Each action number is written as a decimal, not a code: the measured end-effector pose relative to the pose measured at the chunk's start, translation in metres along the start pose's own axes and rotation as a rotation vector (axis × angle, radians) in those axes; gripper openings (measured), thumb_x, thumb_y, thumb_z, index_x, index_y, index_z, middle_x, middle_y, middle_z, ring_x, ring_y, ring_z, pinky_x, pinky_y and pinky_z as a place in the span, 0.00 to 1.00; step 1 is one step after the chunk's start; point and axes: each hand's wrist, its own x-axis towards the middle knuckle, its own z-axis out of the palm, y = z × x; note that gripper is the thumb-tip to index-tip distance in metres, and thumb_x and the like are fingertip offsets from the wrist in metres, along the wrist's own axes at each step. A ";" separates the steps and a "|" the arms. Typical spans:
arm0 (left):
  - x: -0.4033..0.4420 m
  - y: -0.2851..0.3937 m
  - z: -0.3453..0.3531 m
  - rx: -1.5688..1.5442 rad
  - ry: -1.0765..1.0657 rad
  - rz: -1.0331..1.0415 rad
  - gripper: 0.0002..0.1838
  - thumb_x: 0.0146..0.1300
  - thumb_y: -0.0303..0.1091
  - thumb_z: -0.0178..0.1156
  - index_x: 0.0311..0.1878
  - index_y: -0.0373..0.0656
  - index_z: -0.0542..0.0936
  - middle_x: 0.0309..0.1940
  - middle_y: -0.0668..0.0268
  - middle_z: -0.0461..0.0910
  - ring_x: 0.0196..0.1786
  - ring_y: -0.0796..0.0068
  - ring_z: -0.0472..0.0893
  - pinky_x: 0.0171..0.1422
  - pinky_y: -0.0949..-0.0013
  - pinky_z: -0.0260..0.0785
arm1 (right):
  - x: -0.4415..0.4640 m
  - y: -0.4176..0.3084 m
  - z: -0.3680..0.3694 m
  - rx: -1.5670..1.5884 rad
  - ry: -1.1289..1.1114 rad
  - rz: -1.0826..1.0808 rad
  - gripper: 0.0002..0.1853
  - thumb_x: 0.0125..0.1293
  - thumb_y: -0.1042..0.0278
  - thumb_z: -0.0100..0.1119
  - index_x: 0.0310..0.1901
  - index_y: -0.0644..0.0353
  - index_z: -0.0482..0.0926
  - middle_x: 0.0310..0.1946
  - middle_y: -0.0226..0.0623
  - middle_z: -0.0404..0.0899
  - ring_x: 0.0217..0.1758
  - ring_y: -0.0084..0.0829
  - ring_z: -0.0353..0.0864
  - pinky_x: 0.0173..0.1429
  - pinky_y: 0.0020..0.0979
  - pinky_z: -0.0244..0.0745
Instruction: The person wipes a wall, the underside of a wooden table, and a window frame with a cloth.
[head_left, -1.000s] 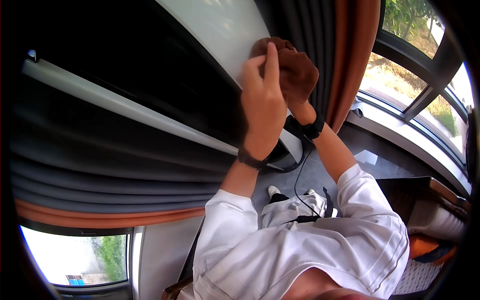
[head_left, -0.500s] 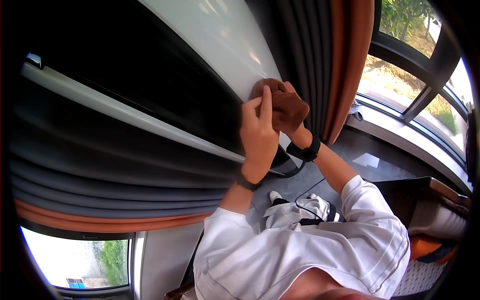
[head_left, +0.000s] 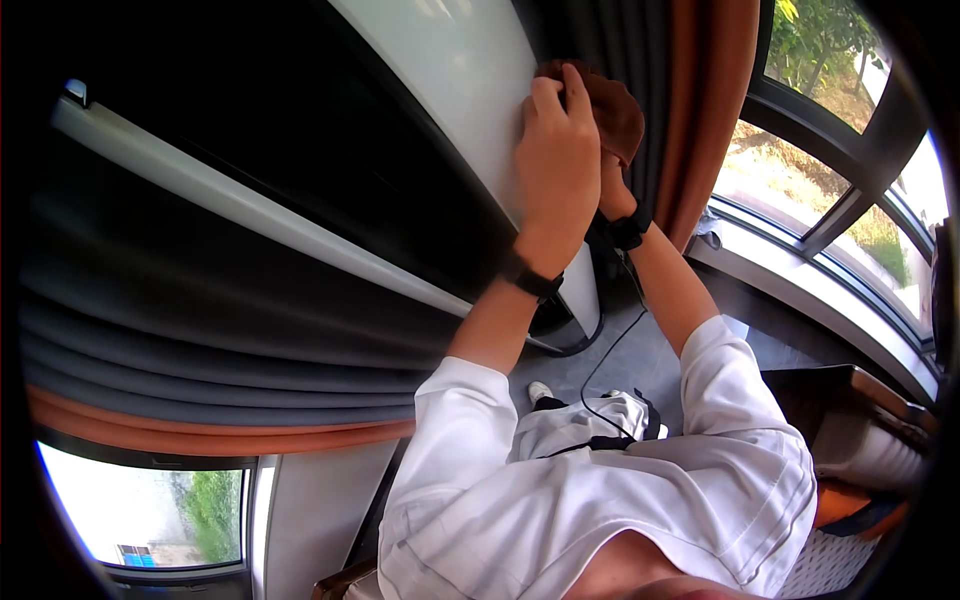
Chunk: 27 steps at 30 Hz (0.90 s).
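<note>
A brown cloth [head_left: 617, 112] is bunched up at the outer edge of a white glossy band [head_left: 450, 85] that borders a large black panel [head_left: 330, 120]. My left hand [head_left: 560, 165] has its bent fingers pressed on the cloth's near side. Behind the cloth is my right hand [head_left: 612, 178], gripping it from the right; most of its fingers are hidden. Both wrists wear black bands. A dark cable runs down from near my right wrist.
Dark grey and orange curtains [head_left: 690, 130] hang close on the right, with more along the left. A window [head_left: 800, 180] is at the right. Brown furniture [head_left: 850, 390] stands at lower right, and grey floor [head_left: 570, 368] shows below.
Both hands and the brown cloth have moved up and slightly right along the white band, farther from my body. My arms are stretched out more.
</note>
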 end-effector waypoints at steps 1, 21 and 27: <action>0.005 0.001 0.003 0.015 -0.012 -0.004 0.33 0.54 0.16 0.63 0.67 0.38 0.73 0.53 0.58 0.71 0.53 0.55 0.79 0.53 0.60 0.79 | 0.000 0.004 0.000 0.031 0.040 0.076 0.12 0.64 0.74 0.68 0.47 0.67 0.81 0.47 0.37 0.85 0.49 0.29 0.84 0.52 0.27 0.79; -0.041 -0.037 -0.102 -0.202 0.403 0.022 0.39 0.48 0.19 0.76 0.68 0.37 0.77 0.50 0.60 0.71 0.52 0.64 0.75 0.58 0.65 0.72 | 0.010 -0.102 0.063 -0.114 -0.277 -0.155 0.25 0.51 0.70 0.73 0.55 0.55 0.83 0.36 0.35 0.80 0.32 0.31 0.72 0.38 0.30 0.70; -0.038 -0.064 -0.101 -0.348 0.461 -0.007 0.36 0.51 0.24 0.76 0.67 0.39 0.78 0.52 0.62 0.69 0.55 0.65 0.74 0.60 0.67 0.70 | 0.017 -0.107 0.075 -0.142 -0.272 -0.263 0.26 0.53 0.72 0.72 0.57 0.57 0.82 0.30 0.35 0.73 0.31 0.31 0.70 0.35 0.28 0.67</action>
